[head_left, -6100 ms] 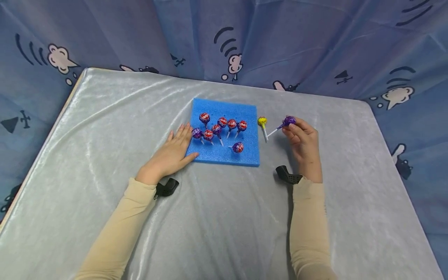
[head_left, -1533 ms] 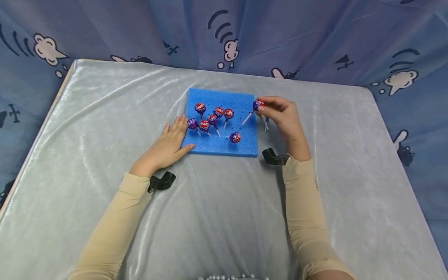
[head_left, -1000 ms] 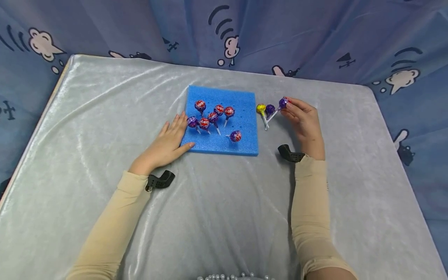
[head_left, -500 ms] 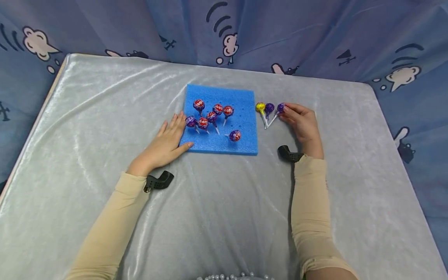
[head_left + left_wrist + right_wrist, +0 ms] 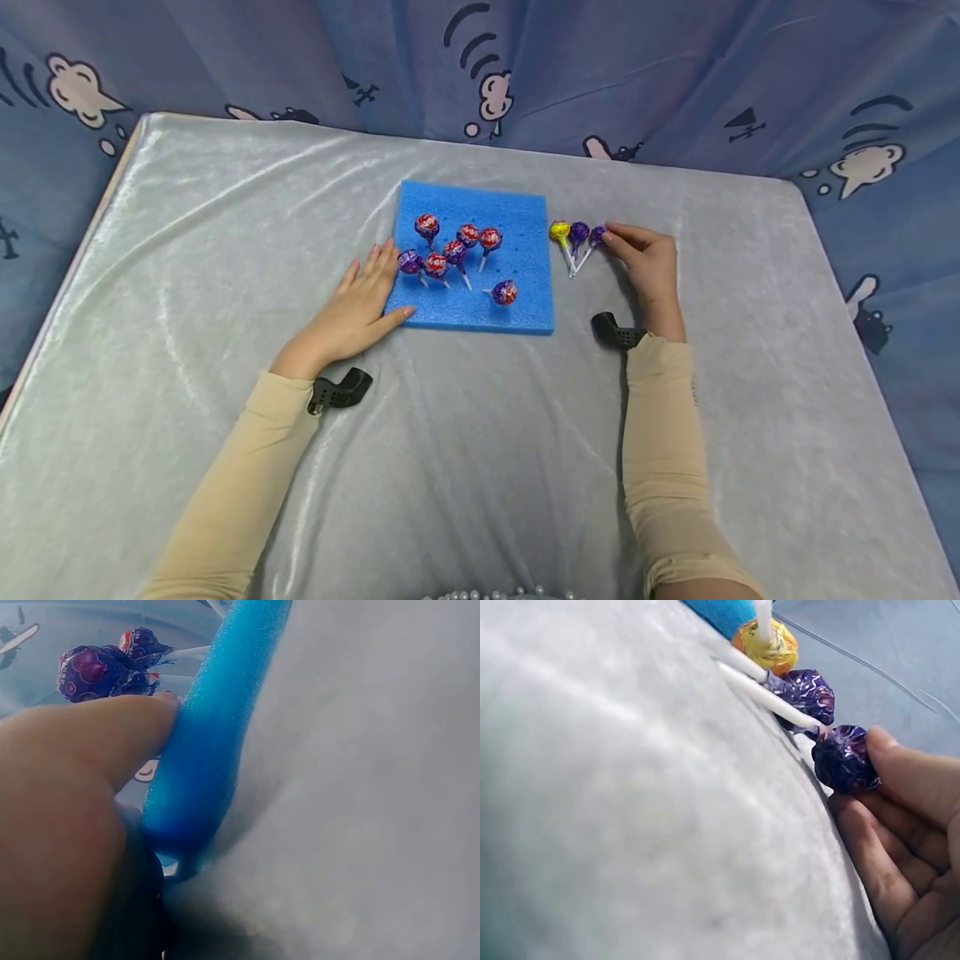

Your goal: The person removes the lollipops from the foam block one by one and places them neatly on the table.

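Observation:
My left hand (image 5: 348,310) rests with straight fingers along the left edge of a blue foam board (image 5: 480,318), its thumb on the front left corner. Several lollipops in red and purple wrappers stand stuck in the foam; one lollipop (image 5: 504,292) leans over near the front. Right of the board, my right hand (image 5: 647,265) pinches the wrapped head of a purple lollipop (image 5: 845,759) between thumb and fingers, low at the tabletop. Beside it lie another purple lollipop (image 5: 578,232) and a yellow lollipop (image 5: 559,231), their white sticks meeting toward me.
A pale velvety cloth (image 5: 480,442) covers the table, slightly wrinkled. Behind it hangs a blue patterned curtain (image 5: 660,83). Black wrist-camera mounts (image 5: 615,331) jut from both sleeves. Small holes mark the foam's back right part.
The right hand has carried a lollipop from the foam's right side to the cloth, lowering it beside the other purple one. The left hand stays on the foam.

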### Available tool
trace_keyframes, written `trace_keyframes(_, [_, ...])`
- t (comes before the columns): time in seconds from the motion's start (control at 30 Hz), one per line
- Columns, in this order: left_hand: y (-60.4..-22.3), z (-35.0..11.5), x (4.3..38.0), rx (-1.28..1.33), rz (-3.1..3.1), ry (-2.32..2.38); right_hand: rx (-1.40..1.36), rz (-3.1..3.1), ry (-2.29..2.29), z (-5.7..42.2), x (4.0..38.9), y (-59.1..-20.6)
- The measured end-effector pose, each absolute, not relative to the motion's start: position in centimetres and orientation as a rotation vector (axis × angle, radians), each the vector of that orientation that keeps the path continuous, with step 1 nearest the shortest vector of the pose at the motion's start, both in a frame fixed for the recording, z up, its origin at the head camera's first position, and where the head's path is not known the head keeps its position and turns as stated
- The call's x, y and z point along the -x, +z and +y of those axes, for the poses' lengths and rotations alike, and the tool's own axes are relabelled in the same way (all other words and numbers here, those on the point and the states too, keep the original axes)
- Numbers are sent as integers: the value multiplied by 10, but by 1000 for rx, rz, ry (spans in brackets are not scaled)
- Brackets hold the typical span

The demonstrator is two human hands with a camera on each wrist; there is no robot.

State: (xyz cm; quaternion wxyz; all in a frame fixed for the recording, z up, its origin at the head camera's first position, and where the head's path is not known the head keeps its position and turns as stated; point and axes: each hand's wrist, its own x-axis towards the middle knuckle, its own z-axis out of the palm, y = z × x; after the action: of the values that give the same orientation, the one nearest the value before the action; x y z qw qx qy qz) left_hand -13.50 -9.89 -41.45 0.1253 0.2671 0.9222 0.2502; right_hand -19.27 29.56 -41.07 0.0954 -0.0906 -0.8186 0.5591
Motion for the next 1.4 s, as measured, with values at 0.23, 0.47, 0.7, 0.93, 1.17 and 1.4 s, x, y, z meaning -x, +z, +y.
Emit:
trace_keyframes(0.23, [-414,-100,134,-776,2686,733,298,-2493,1499,294,192,-410])
trace_keyframes(0.47, [-414,-99,134,-781,2694,739,309,-2404,1584,294,191,-411])
trace_keyframes(0.7, [-414,-99,134,-779,2684,742,339,-2358,1648,295,191,-412])
trace_keyframes(0.93, [-414,-100,134,-778,2685,734,391,-2196,1803,293,189,-406])
trace_keyframes(1.17, [-414,-99,134,-784,2690,725,240,-2019,1911,285,185,-393])
trace_keyframes(1.4, [-412,-99,133,-780,2693,725,-160,-2130,2030,274,177,-366])
